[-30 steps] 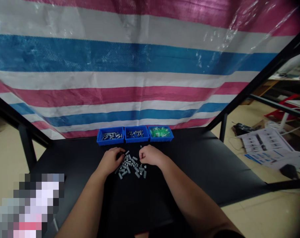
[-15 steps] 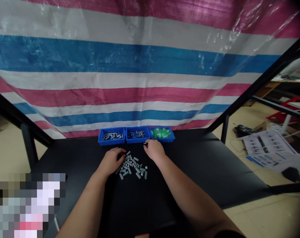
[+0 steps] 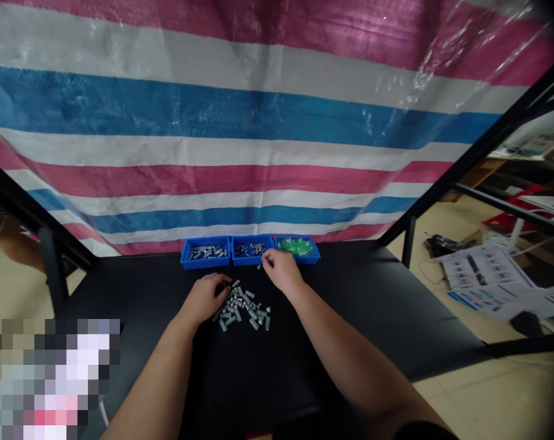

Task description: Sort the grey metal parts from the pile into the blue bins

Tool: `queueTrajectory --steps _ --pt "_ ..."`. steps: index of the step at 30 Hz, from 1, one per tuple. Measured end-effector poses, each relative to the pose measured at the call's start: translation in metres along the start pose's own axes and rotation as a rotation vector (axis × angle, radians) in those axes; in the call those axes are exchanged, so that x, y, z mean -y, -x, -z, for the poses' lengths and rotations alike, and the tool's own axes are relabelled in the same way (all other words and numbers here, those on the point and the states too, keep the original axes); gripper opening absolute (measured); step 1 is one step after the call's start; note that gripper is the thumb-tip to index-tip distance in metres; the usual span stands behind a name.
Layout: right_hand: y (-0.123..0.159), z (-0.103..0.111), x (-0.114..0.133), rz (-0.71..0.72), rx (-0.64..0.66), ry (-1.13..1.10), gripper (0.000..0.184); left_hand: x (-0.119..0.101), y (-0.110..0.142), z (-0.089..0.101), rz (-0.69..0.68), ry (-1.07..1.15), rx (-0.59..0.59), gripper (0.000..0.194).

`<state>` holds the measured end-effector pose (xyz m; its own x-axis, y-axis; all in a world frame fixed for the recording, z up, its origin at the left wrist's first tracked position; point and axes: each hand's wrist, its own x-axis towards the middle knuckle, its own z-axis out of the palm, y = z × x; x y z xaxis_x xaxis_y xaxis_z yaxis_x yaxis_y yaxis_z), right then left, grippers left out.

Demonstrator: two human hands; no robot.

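Observation:
A pile of small grey metal screws [image 3: 244,307] lies on the black table [image 3: 359,305]. My left hand [image 3: 204,297] rests at the pile's left edge, fingers curled down onto the screws. My right hand [image 3: 280,269] is raised at the front of the middle blue bin [image 3: 252,249], fingers pinched together; whatever they hold is too small to make out. One loose screw [image 3: 258,266] lies just below its fingertips. The left blue bin [image 3: 206,252] holds grey screws. The right blue bin [image 3: 297,247] holds green parts.
A striped pink, white and blue tarp [image 3: 240,122] hangs behind the bins. Black frame posts [image 3: 52,263] stand at both sides. Papers [image 3: 487,275] and clutter lie on the floor to the right.
My right hand has left the pile and moved forward to the front of the middle bin. My left hand has stayed at the pile's left edge.

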<state>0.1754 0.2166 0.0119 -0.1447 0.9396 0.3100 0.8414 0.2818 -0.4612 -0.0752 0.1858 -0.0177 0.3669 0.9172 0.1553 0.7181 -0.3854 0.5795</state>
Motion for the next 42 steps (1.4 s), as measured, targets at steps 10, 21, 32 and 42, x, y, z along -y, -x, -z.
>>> queueTrajectory --steps 10,21,32,42 --pt "0.011 -0.019 0.006 -0.112 0.185 0.229 0.017 0.002 0.001 -0.002 -0.007 -0.004 -0.014 0.024" --pt "0.005 -0.015 0.018 -0.04 -0.124 -0.286 0.025 0.002 0.001 0.0 -0.014 0.023 -0.006 0.025" --pt "0.034 0.022 -0.011 -0.038 0.708 -0.353 0.023 0.0 0.0 -0.003 -0.017 -0.033 0.002 0.024" --pt "0.039 -0.001 -0.031 -0.125 0.65 -0.569 0.004 -0.001 -0.003 -0.005 0.01 -0.07 0.034 0.024"
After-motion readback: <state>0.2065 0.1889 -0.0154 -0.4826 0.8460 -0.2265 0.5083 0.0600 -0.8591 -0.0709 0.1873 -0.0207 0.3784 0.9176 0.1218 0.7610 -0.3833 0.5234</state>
